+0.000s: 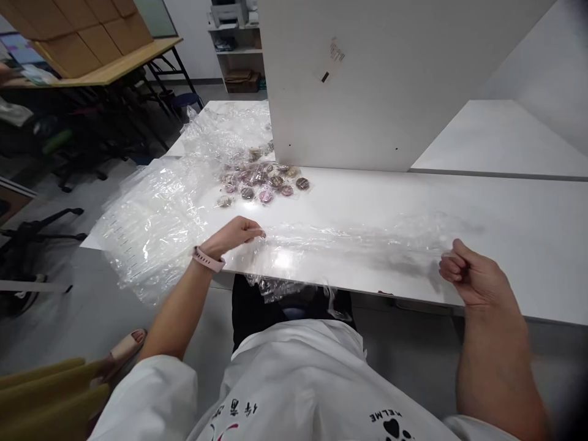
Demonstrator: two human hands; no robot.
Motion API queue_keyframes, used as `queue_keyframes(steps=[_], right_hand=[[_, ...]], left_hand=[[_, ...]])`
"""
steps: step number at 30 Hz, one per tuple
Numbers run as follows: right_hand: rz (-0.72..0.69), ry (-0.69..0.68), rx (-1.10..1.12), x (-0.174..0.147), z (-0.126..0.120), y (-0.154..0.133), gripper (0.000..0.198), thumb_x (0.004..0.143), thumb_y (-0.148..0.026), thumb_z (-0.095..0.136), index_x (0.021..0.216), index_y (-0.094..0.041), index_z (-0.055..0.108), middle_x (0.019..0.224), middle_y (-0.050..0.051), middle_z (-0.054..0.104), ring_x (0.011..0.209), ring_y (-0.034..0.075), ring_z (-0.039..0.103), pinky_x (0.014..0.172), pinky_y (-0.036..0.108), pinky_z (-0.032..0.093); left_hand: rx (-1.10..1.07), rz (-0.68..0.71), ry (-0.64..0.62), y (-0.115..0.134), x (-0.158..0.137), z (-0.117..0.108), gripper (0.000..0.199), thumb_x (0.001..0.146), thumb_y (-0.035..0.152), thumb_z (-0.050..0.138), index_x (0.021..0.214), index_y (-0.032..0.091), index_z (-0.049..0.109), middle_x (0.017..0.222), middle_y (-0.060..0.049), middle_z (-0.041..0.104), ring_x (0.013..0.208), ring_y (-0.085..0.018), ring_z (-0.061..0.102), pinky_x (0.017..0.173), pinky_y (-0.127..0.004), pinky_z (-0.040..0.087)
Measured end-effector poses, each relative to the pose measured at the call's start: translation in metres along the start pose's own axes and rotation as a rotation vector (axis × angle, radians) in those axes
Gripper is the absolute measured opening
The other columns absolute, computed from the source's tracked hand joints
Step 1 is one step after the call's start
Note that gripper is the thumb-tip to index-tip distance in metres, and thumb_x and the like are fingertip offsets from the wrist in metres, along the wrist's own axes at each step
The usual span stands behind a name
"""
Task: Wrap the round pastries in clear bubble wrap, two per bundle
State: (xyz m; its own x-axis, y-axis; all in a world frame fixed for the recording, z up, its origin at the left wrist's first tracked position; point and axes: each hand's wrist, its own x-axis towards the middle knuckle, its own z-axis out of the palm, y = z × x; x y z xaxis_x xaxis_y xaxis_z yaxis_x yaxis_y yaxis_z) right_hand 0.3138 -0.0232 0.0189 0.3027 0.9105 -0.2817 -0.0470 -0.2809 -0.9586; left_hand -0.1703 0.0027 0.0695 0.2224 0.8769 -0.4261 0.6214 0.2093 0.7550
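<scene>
A long clear plastic sheet (349,240) is stretched sideways over the white table, wrinkled along its length. My left hand (239,234) pinches its left end, fingers closed. At the other end, my right hand (473,272) is curled into a fist around the plastic. Some of the same clear film hangs over the table's front edge in front of my lap. Whether the sheet is one bag or several pieces, I cannot tell. Just beyond my left hand lie small round items (266,182) in clear wrappers, brown, pink and beige.
A spread pile of clear plastic bags (156,214) covers the table's left end and overhangs it. A white upright panel (367,86) stands behind the table (519,245). Cardboard boxes (87,37) sit on a wooden desk at far left. Someone's sandalled foot (128,346) shows at lower left.
</scene>
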Motion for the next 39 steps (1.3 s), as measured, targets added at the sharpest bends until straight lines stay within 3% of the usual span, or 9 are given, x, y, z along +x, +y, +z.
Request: queue_keyframes(steps=[3,7,12,16,21,26,29,32,39], right_hand=[[-0.079,0.239,-0.329,0.0,-0.007,0.008,0.047,0.072,-0.062,0.07,0.056,-0.026,0.045,0.055,0.0,0.04,0.048,0.015,0.04,0.038,0.031,0.031],[-0.643,0.604,-0.718,-0.024,0.023,-0.008,0.025,0.089,-0.048,0.057,0.095,-0.026,0.066,0.089,0.007,0.065,0.07,0.024,0.06,0.054,0.038,0.045],[-1.122,-0.15,-0.798,-0.024,0.1,-0.031,0.024,0.097,-0.035,0.051,0.107,-0.024,0.069,0.11,0.007,0.071,0.103,0.023,0.067,0.086,0.04,0.055],[-0.946,-0.507,-1.178,0.047,0.121,-0.014,0.042,0.099,-0.044,0.041,0.13,-0.026,0.064,0.148,0.007,0.053,0.143,0.031,0.041,0.114,0.055,0.037],[-0.621,-0.213,-1.292,0.126,0.105,-0.032,0.049,0.1,-0.043,0.034,0.13,-0.017,0.063,0.142,0.013,0.058,0.134,0.034,0.049,0.108,0.057,0.041],[-0.922,-0.031,-1.136,0.087,0.134,-0.057,0.051,0.102,-0.045,0.028,0.125,-0.016,0.063,0.129,0.018,0.062,0.125,0.035,0.05,0.106,0.062,0.035],[-1.045,-0.443,-1.148,0.047,0.16,-0.029,0.04,0.101,-0.047,0.038,0.124,-0.025,0.063,0.129,0.007,0.064,0.12,0.027,0.055,0.101,0.048,0.045],[-1.038,-0.701,-1.22,0.028,0.17,0.005,0.041,0.101,-0.044,0.036,0.126,-0.023,0.061,0.137,0.011,0.058,0.124,0.03,0.052,0.098,0.049,0.046],[-1.027,-0.679,-1.216,0.033,0.164,0.02,0.042,0.101,-0.045,0.035,0.131,-0.026,0.057,0.142,0.01,0.053,0.126,0.03,0.049,0.101,0.049,0.045]], left_hand=[[0.425,-0.031,0.199,0.012,0.009,-0.012,0.018,0.09,0.031,0.063,0.093,0.017,0.074,0.066,-0.004,0.061,0.059,-0.016,0.053,0.06,-0.03,0.046],[0.677,0.232,0.695,0.033,0.014,0.025,0.034,0.093,0.016,0.054,0.126,0.018,0.062,0.112,-0.014,0.067,0.103,-0.029,0.061,0.087,-0.047,0.051],[0.682,0.63,0.235,0.025,0.012,0.118,0.051,0.096,0.045,0.055,0.142,0.023,0.05,0.149,-0.012,0.05,0.14,-0.034,0.043,0.113,-0.061,0.035],[0.807,0.637,0.005,-0.002,0.008,0.148,0.088,0.086,0.061,0.065,0.158,0.029,0.027,0.166,-0.01,0.022,0.153,-0.042,0.01,0.114,-0.078,0.001],[0.715,0.665,-0.147,-0.01,-0.001,0.126,0.086,0.088,0.062,0.061,0.159,0.036,0.02,0.165,-0.005,0.021,0.154,-0.04,0.006,0.112,-0.078,-0.007],[0.434,0.626,-0.314,0.016,-0.003,0.083,0.052,0.089,0.057,0.064,0.136,0.034,0.06,0.143,-0.006,0.059,0.137,-0.035,0.05,0.11,-0.061,0.038],[0.198,0.452,0.044,0.035,0.021,0.044,0.035,0.101,0.046,0.046,0.113,0.026,0.072,0.102,-0.007,0.075,0.089,-0.02,0.071,0.083,-0.04,0.056],[0.293,0.294,0.601,0.042,0.069,0.008,0.028,0.099,0.026,0.049,0.119,0.021,0.067,0.11,-0.011,0.07,0.098,-0.022,0.065,0.085,-0.042,0.053],[0.642,0.124,0.559,0.031,0.155,-0.017,0.039,0.084,0.022,0.068,0.123,0.019,0.066,0.117,-0.015,0.062,0.117,-0.034,0.05,0.097,-0.048,0.042]])
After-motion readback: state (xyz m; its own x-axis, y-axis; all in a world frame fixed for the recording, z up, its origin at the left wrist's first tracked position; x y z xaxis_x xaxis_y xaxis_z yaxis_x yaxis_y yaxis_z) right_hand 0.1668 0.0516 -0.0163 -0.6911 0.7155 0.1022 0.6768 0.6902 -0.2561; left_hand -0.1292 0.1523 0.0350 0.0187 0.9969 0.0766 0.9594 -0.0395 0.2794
